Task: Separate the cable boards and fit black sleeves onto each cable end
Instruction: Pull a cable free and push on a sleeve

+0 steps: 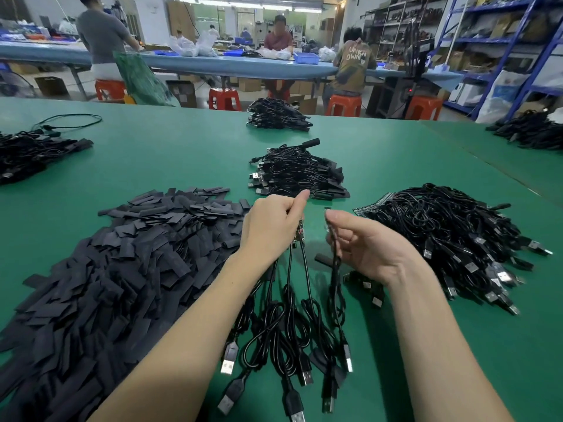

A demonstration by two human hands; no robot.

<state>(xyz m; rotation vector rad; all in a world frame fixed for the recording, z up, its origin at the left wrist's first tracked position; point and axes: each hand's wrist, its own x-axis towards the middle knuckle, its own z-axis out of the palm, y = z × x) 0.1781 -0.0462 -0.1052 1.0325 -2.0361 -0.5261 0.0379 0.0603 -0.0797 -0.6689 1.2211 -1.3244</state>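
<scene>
Cable boards: a small strip of joined boards [300, 231] sits in the left hand, standing up and down, with its black cables [292, 315] hanging down toward the person.
Single cable: one cable end [330, 229] is apart from the strip, just to its right, also standing up and down.
Left hand: the left hand [271, 226] curls its fingers around the strip and holds it, thumb pointing up.
Right hand: the right hand [365, 242] pinches the single cable end between thumb and fingers, palm turned toward the left hand.
Key gap: the two hands are close, side by side, with a small space between them.
Black sleeves: the big sleeve pile [122, 269] lies on the left, nearer the left hand.
Next move, a guess: the single cable needs a sleeve from that pile.
Cable piles: one heap [451, 236] lies to the right, and another heap [300, 173] lies beyond the hands.
Table: the green table [182, 153] holds it all.
</scene>
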